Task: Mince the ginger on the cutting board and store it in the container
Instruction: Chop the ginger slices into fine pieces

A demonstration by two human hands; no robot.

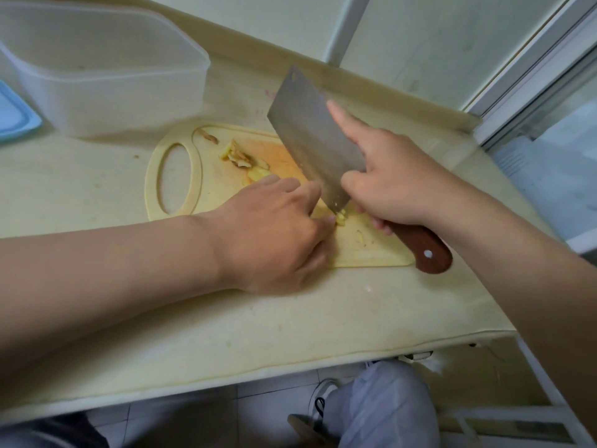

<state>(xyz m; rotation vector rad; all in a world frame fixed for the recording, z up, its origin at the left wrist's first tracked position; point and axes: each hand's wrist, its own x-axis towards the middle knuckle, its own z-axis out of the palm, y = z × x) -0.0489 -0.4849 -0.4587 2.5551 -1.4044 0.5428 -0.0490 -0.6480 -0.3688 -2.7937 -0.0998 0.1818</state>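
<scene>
Mid-frame, the ginger (340, 217) is pinned to the cutting board (371, 253) by the curled left hand (277, 231); the cleaver (310, 134) is gripped by the right hand (397, 185) (forefinger along blade, for control); the container (106, 76) is kept upper left.

A pale, cream-coloured kitchen countertop (226, 318), marked with small stains and crumbs, runs beneath a light wall (420, 43) and a raised back ledge (323, 71). A blue lid (14, 114) lies flat at the counter's far left edge, partly out of view. A white window frame (533, 59) fills the upper right corner. Below the counter's front edge, a knee in light trousers (381, 412) and a white sneaker (323, 394) show above a pale tiled floor (181, 418).
</scene>
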